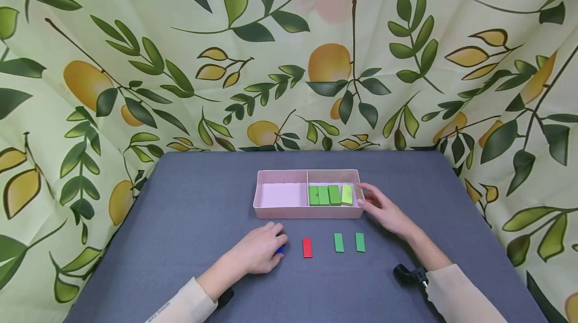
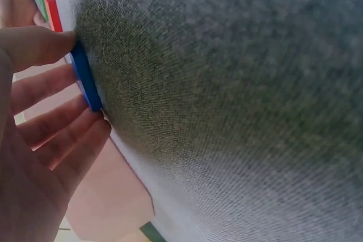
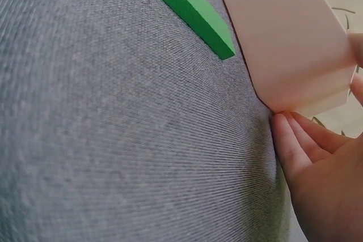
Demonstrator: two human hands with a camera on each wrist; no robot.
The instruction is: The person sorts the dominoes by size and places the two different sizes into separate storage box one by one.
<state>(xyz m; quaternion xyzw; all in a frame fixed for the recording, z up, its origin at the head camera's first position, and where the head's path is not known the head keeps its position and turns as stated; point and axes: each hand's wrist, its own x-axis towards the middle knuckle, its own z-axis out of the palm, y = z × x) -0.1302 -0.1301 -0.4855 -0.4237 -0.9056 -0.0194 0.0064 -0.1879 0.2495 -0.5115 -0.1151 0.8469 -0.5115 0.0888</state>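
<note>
**At the near edge of the grey surface: picking up the blue block**

On the grey surface (image 1: pixel 189 202), just in front of the pink tray (image 1: pixel 271 211), we are closing our left hand (image 1: pixel 259 250) on a blue block (image 2: pixel 85 77). The wrist view is showing the thumb and fingertips pinching its two ends while it is lying flat on the cloth, so the grip is clamped on the block but, as we are judging it, the lift is not yet made. Our right hand (image 1: pixel 384 210) is resting with relaxed, straight fingers against the tray's right end wall, steadying it and holding nothing.

Four green blocks (image 1: pixel 329 195) are standing side by side in the tray's right compartment; the left compartment is showing only its bare floor. A red block (image 1: pixel 307 247) and two loose green blocks (image 1: pixel 348 242) are lying in a row beside the left hand.

We are judging the next move to call for a clean lift, keeping clear of the red block just beside it.
</note>
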